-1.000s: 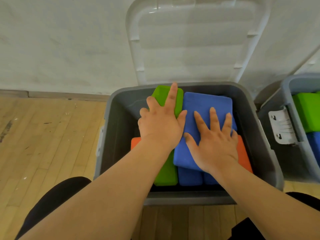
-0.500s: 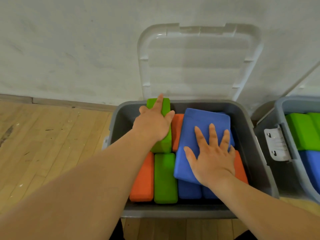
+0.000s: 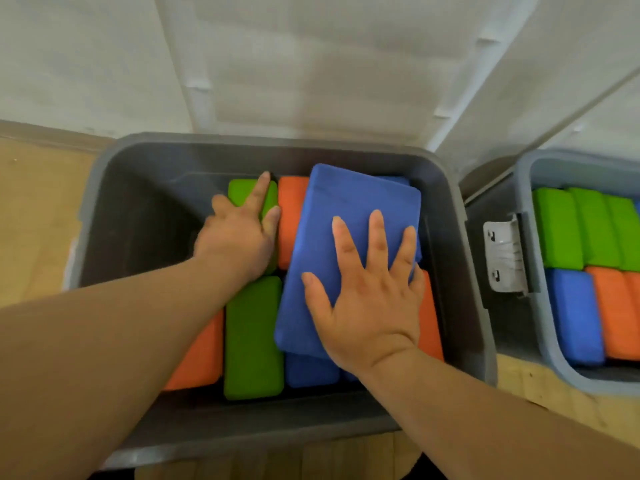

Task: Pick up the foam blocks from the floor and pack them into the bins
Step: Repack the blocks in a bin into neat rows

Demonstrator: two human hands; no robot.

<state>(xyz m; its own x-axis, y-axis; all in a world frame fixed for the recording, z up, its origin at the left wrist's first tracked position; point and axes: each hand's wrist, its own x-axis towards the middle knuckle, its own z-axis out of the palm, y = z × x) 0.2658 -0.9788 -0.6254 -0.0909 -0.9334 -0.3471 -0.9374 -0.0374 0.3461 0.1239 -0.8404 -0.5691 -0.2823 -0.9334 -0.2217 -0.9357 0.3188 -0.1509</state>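
A grey bin [image 3: 104,188] stands on the floor in front of me, holding orange, green and blue foam blocks on edge. My left hand [image 3: 239,233] lies on a green block [image 3: 239,192] at the back of the bin; its index finger is stretched along the top and the thumb is over the block's right side. My right hand [image 3: 367,289] presses flat, fingers spread, on a large blue block [image 3: 332,216] that lies tilted on top of the packed blocks. A second green block [image 3: 252,337] and an orange block [image 3: 201,355] stand nearer me.
The bin's clear lid [image 3: 329,64] leans open against the white wall. A second grey bin [image 3: 530,188] at the right holds green, blue and orange blocks, with a white latch [image 3: 504,251] on its side. Wooden floor [image 3: 31,220] shows at the left.
My left hand has pushed the green block down into the back of the bin beside an orange block. My right hand stays flat on the blue block. The view has moved closer.
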